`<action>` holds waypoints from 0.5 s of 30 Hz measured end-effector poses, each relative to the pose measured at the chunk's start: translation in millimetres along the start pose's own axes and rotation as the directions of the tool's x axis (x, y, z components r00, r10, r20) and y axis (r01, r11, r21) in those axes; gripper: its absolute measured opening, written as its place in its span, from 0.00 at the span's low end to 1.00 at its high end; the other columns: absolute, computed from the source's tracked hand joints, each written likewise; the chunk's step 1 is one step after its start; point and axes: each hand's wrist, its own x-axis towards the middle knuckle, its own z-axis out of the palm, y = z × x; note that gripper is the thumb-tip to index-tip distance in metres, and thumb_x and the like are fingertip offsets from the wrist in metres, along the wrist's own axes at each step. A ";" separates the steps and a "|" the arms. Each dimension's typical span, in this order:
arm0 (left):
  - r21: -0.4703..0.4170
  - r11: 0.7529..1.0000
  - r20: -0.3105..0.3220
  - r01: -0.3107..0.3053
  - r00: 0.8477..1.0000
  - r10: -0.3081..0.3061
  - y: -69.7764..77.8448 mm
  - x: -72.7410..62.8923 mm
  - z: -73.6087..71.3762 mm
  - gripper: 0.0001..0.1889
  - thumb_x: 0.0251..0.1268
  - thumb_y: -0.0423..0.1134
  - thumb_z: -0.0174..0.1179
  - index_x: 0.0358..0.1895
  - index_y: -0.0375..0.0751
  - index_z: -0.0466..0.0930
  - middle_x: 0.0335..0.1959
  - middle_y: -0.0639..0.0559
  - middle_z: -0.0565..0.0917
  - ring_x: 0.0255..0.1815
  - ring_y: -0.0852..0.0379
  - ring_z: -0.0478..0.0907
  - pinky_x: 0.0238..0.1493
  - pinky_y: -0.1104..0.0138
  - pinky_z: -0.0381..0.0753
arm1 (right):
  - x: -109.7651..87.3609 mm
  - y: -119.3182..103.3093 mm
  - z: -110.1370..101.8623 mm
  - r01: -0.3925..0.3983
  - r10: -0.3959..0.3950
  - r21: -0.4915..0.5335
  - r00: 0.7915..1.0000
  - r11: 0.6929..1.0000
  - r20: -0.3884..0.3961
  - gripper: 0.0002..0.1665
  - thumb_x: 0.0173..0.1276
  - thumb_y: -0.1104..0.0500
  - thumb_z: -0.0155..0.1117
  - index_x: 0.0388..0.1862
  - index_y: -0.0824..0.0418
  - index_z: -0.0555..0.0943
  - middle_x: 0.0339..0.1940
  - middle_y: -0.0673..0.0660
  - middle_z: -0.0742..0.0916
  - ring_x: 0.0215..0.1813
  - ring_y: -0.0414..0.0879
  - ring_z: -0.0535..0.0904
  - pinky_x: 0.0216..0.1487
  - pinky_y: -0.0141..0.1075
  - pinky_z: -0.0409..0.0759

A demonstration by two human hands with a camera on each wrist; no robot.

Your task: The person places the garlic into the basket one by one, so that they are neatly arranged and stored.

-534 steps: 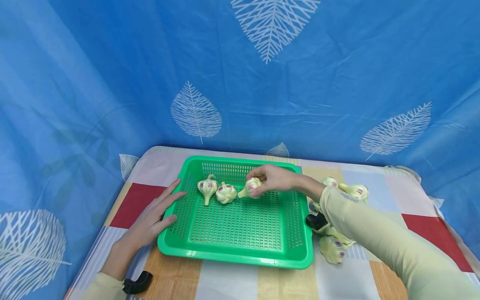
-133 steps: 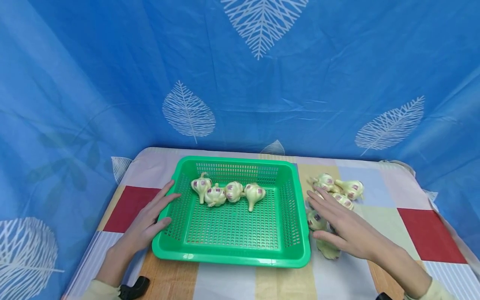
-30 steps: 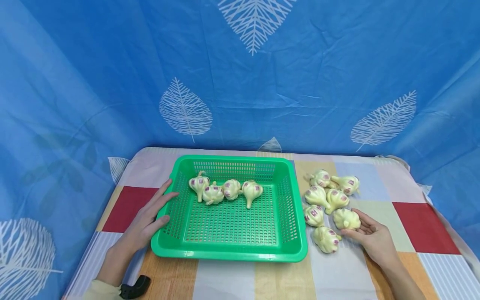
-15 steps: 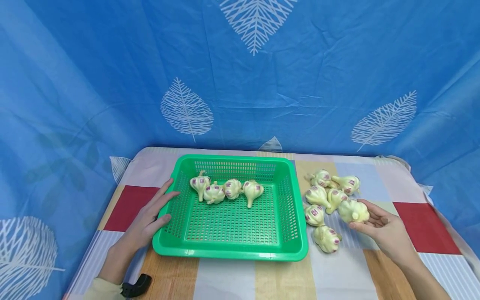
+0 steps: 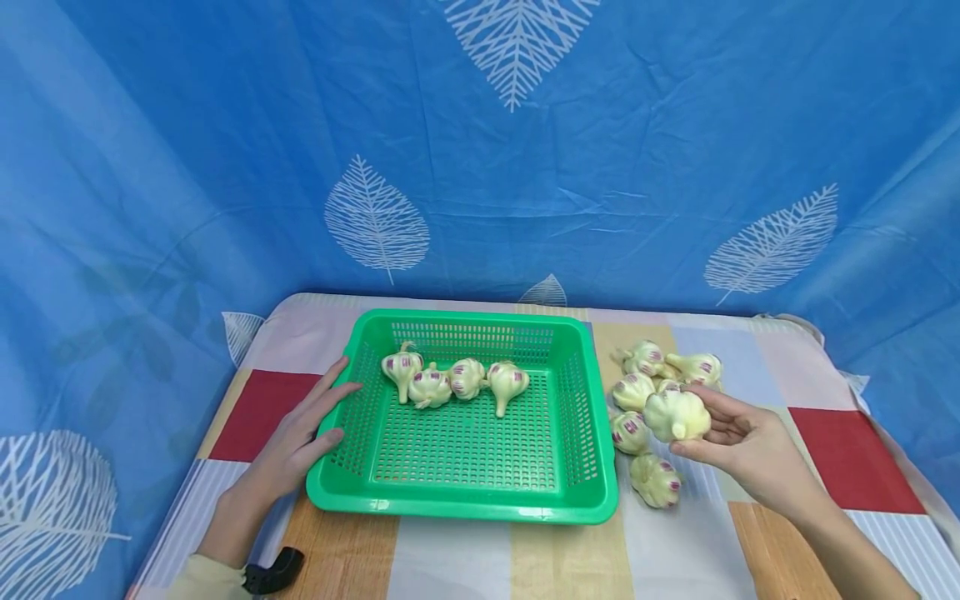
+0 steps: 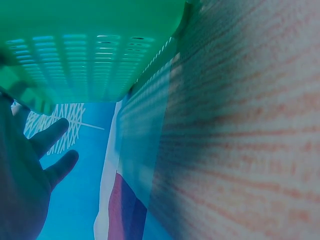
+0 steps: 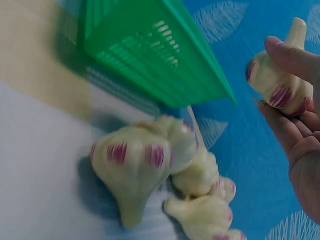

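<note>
My right hand [image 5: 750, 442] pinches a garlic bulb [image 5: 677, 414] between thumb and fingers, raised above the loose bulbs to the right of the basket. The right wrist view shows that held garlic bulb [image 7: 280, 82] with its purple streaks and its stem pointing up. A green plastic basket [image 5: 468, 508] with slotted walls holds several garlic bulbs in a row towards its back, among them one bulb [image 5: 507, 383] at the row's right end. My left hand [image 5: 292, 442] rests with spread fingers against the basket's left rim.
Several loose garlic bulbs lie in a cluster right of the basket, the nearest bulb [image 5: 656, 481] close to its wall. A patchwork cloth [image 5: 465, 558] covers the table. Blue leaf-print curtain [image 5: 600, 167] hangs behind and at both sides.
Over the last second my right hand has lifted the garlic bulb off the cloth, swung it right, then brought it back left. Earlier, a fourth bulb joined the row. The left hand stays put.
</note>
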 end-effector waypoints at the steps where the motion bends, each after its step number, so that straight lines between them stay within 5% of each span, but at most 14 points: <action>1: 0.001 1.000 0.000 0.000 1.000 0.000 0.2 0.1 -0.1 0.34 0.62 0.35 0.60 0.74 0.42 0.67 0.82 0.51 0.50 0.78 0.49 0.52 0.53 0.46 0.81 | 0.6 -2.8 1.3 0.006 -0.006 0.007 1.000 1.000 0.011 0.45 0.58 0.69 0.77 0.73 0.74 0.67 0.63 0.44 0.78 0.49 0.33 0.84 0.41 0.32 0.85; 8: -0.001 1.000 0.006 -0.002 1.000 0.002 1.7 0.8 -1.2 0.34 0.62 0.35 0.60 0.74 0.42 0.67 0.82 0.50 0.50 0.78 0.49 0.52 0.54 0.43 0.79 | 5.6 -20.6 7.7 0.018 -0.017 -0.005 0.997 1.000 0.075 0.45 0.59 0.66 0.77 0.74 0.69 0.68 0.69 0.69 0.74 0.50 0.32 0.83 0.41 0.33 0.85; 15: 0.001 1.000 0.005 -0.003 1.000 0.003 2.6 1.2 -1.9 0.33 0.62 0.36 0.60 0.74 0.42 0.67 0.82 0.50 0.50 0.78 0.48 0.52 0.54 0.41 0.78 | 19.8 -36.4 20.0 0.055 -0.065 0.062 0.985 0.997 0.161 0.44 0.58 0.65 0.78 0.73 0.68 0.70 0.67 0.71 0.76 0.51 0.38 0.85 0.44 0.35 0.85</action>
